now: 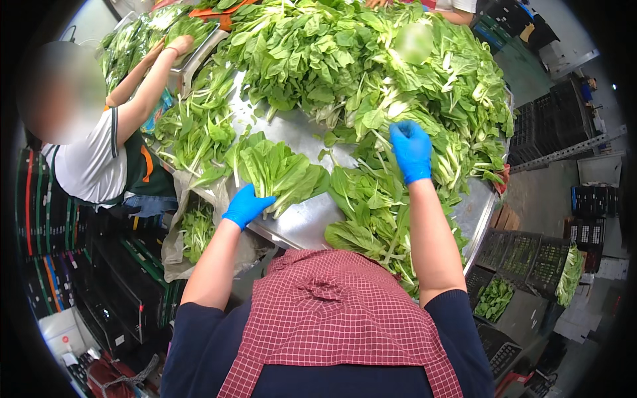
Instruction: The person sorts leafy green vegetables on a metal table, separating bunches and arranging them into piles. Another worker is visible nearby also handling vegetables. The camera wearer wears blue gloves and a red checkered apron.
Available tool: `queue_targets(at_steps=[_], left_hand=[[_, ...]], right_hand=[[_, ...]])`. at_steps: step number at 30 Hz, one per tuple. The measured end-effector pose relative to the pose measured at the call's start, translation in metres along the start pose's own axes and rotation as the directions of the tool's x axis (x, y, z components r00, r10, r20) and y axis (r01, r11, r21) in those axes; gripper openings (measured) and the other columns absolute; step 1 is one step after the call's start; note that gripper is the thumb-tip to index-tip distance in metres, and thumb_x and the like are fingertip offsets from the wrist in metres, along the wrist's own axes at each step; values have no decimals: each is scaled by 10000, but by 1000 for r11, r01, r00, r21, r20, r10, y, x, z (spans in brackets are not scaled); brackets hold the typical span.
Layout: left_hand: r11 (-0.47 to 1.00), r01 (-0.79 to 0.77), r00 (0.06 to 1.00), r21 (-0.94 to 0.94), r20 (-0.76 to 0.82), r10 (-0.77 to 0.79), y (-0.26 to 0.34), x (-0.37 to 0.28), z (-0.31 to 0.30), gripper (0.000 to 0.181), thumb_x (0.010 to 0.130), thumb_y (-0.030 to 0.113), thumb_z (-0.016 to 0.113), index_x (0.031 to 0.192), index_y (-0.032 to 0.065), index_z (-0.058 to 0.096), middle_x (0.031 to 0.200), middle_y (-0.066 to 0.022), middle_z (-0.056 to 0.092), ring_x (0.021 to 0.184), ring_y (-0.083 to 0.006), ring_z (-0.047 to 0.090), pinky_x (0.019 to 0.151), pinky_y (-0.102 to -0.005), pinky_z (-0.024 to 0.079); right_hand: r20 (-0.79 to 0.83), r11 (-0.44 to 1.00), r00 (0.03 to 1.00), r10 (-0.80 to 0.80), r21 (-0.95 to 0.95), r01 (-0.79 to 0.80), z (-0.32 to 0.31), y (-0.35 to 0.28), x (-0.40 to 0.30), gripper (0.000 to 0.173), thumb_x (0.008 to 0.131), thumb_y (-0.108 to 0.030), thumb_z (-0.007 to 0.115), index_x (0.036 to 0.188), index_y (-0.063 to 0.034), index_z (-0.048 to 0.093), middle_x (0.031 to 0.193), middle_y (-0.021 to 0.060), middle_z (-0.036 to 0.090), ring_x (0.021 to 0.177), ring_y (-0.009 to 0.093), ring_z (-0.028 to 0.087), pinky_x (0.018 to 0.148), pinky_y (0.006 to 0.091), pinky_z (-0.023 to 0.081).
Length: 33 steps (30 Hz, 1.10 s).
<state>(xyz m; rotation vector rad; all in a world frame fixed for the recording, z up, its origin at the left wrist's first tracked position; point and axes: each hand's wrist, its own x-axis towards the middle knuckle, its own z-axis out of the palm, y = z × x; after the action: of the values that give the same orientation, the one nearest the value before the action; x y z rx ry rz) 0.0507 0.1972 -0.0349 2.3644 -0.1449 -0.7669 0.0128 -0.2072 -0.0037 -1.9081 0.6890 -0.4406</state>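
Observation:
My left hand, in a blue glove, grips a bunch of leafy greens by its pale stems, over the near edge of a metal table. At the right, my right hand, gloved in blue too, reaches to the front of a large heap of greens. Its fingers are curled at the stems there, and whether they hold a stem is hidden. Between my arms more loose greens lie along the table's near side.
To the left a co-worker's hands touch greens at a metal tray. A plastic bag with leaf scraps hangs at the table's near left edge. Black crates stand along the right; another person's arm shows at the far side.

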Motion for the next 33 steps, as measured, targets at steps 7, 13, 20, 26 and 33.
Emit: queue_targets(at_steps=[7,13,20,26,33], left_hand=[[933,103,992,345,-106,-70,-14,12,-18,719,660,458,802,1172,12,566,1091,-235,639,1008,-392,614,869,-447,495],[987,-39,999,-155,-30,35,-24,15,-24,677,637,376,841,1140,1,588,1110,-222,640,1044,-364,612,892,-427,486],[914,182,974,362,-194,-117,9,-6,-46,615,659,498,787,995,9,621,934,-197,663,861,-359,627,770,-413,496],[987,-156,931,29,-330,156,51,-18,-22,302,790,276,751,904,25,628,787,-106,654,707,-174,609,657,-316,499],[856,-393,895,-336,75,440,133,-21,67,278,825,217,730,994,19,633,849,-66,669,738,-121,604,704,-272,507]], right_hand=[[154,759,980,122,-652,8,-8,-79,31,485,755,-501,654,936,-52,698,950,224,663,905,388,636,789,446,503],[116,848,982,147,-525,-64,-16,-50,45,436,728,-435,641,891,-37,704,919,248,656,871,412,636,762,443,511],[92,976,975,202,-98,-193,-55,-7,24,324,685,-322,715,706,-11,627,659,130,624,595,226,587,612,357,493],[279,889,905,322,240,-390,-77,-26,-46,278,771,-194,760,728,-114,497,629,6,541,549,97,501,496,254,413],[330,457,869,368,750,-479,-56,-8,-58,173,829,-151,710,921,-83,580,824,25,614,654,134,590,632,285,512]])
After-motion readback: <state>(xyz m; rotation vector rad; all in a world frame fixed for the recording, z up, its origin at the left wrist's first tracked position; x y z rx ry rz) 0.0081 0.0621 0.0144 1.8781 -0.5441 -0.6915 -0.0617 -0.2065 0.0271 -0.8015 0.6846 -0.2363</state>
